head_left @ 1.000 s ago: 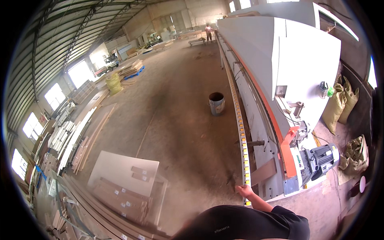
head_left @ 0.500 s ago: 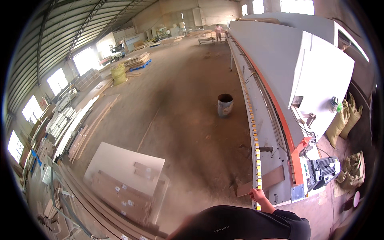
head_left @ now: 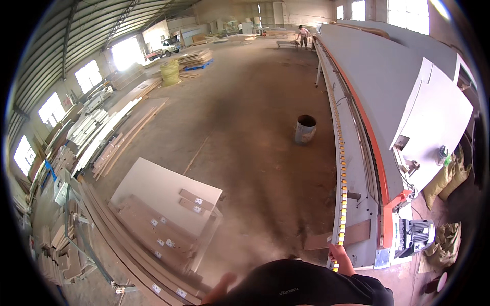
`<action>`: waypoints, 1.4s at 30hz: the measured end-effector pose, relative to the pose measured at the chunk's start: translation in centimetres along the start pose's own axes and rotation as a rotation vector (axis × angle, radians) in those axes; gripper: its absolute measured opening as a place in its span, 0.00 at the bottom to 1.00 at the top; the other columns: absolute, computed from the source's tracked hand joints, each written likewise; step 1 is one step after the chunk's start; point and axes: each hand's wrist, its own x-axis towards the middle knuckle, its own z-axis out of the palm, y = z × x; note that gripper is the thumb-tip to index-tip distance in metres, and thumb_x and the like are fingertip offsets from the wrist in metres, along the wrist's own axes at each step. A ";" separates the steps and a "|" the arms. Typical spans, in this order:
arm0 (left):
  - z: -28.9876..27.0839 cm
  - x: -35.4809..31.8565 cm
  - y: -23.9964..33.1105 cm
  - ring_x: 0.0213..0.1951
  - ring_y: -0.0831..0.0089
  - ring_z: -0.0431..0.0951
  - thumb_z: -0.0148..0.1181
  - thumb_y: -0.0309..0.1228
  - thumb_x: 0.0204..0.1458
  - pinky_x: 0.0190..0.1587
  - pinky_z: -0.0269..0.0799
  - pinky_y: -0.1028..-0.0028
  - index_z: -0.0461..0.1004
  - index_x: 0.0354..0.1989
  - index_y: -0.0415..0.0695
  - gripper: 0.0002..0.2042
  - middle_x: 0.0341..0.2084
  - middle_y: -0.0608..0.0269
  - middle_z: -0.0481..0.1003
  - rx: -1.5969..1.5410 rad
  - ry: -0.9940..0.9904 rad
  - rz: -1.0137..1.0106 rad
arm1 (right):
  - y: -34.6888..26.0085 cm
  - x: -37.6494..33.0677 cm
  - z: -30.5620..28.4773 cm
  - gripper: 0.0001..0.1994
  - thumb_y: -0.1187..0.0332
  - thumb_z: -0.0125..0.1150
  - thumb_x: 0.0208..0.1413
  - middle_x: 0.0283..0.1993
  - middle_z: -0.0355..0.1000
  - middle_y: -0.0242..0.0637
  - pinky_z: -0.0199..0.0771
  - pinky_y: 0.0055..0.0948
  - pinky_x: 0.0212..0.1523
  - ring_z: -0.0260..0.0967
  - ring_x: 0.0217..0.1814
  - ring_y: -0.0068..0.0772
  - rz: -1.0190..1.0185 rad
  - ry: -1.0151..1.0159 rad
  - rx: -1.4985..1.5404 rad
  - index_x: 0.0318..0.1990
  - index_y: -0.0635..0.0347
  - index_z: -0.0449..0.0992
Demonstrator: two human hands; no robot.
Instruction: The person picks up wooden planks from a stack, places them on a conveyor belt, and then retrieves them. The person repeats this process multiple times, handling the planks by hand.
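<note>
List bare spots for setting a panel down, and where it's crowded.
Bare: floor between the pale panel and yellow-roller rail, nearer than the bucket; the pale panel's far-left part. Crowded: the panel's near side, with brown strips and long boards; by the right hand, where a brown panel crosses behind the rail; around the motor, with woven sacks.

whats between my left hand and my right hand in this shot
In the head view, mostly your black shirt lies between the left hand, which is blurred, and the right hand at the rail.
</note>
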 end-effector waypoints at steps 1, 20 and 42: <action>-0.3 -0.2 -0.4 0.31 0.59 0.79 0.57 0.37 0.56 0.34 0.76 0.58 0.80 0.34 0.49 0.09 0.31 0.57 0.80 -0.002 0.070 0.051 | -0.5 0.5 0.3 0.21 0.55 0.56 0.60 0.17 0.71 0.38 0.71 0.31 0.18 0.69 0.15 0.31 -0.042 -0.004 -0.017 0.22 0.63 0.74; -3.5 8.7 12.1 0.42 0.51 0.80 0.61 0.38 0.51 0.41 0.78 0.54 0.80 0.37 0.53 0.08 0.33 0.58 0.80 -0.316 0.256 -0.090 | -7.7 9.6 -4.6 0.22 0.57 0.61 0.61 0.14 0.58 0.31 0.49 0.33 0.12 0.52 0.10 0.28 -0.081 -0.086 0.238 0.17 0.54 0.64; -6.6 11.0 14.8 0.42 0.52 0.80 0.62 0.38 0.48 0.41 0.77 0.55 0.79 0.34 0.52 0.08 0.33 0.58 0.79 -0.268 0.222 -0.085 | -9.3 10.0 -4.8 0.24 0.51 0.62 0.58 0.15 0.66 0.35 0.62 0.35 0.17 0.61 0.12 0.32 -0.125 -0.073 -0.003 0.17 0.59 0.70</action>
